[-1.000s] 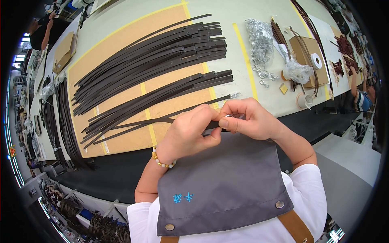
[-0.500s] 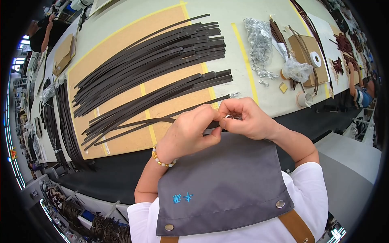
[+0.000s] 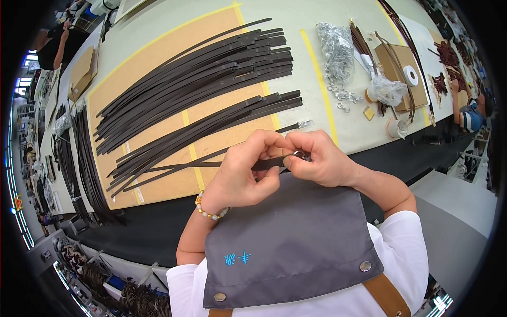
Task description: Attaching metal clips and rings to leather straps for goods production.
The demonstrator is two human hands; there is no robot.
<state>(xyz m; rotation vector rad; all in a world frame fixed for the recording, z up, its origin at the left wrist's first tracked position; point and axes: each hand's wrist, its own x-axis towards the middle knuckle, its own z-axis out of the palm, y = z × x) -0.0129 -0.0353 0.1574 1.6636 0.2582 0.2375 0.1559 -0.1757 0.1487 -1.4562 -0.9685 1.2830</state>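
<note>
Dark strap (image 3: 269, 164), ring (image 3: 299, 152) half-hidden in right hand (image 3: 323, 162)

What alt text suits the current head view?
A person's left hand curls around a dark strap; the right hand pinches it beside a silvery ring. Beyond, more straps lie on a tan board, with bagged metal hardware to its right.
</note>
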